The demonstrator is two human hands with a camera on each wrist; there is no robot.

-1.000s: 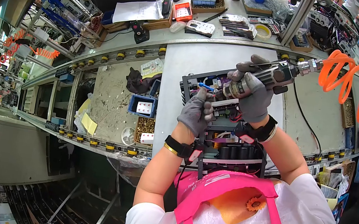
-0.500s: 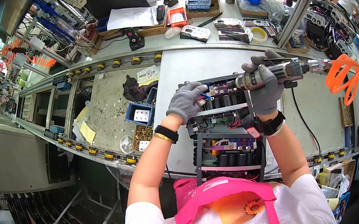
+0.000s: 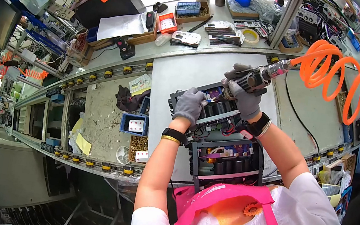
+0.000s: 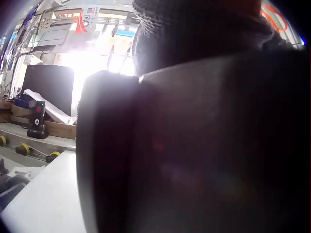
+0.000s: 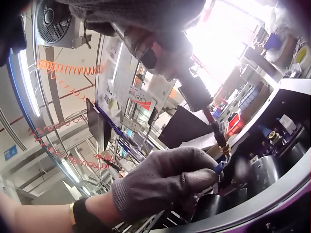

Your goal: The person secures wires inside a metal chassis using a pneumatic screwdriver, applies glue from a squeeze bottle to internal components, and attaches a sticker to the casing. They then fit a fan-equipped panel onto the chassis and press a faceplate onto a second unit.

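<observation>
My gloved right hand (image 3: 246, 99) grips an air screwdriver (image 3: 253, 80) fed by an orange coiled hose (image 3: 320, 59). In the right wrist view its bit (image 5: 217, 131) points down, a brass-coloured screw (image 5: 226, 149) at the tip. Right beside that screw, my gloved left hand (image 5: 163, 179) pinches a small blue wire terminal (image 5: 219, 168) between thumb and forefinger. Both hands are over the far open metal chassis (image 3: 217, 117), which holds black capacitors and circuit boards. A second open chassis (image 3: 214, 177) stands nearer my body. A dark close surface blocks most of the left wrist view.
Left of the white board (image 3: 167, 75) are a blue bin (image 3: 124, 127) with white cards and a tray of brass-coloured screws (image 3: 139, 143). Roller rails (image 3: 109, 74) edge the bench. A black cable (image 3: 299, 109) runs along the right. Tape (image 3: 250, 35) and an orange-red bin (image 3: 167, 23) stand behind.
The screwdriver first drew back from my left hand, then came down toward it again. My left hand now bends over the far chassis with the blue terminal. The head view has shifted slightly.
</observation>
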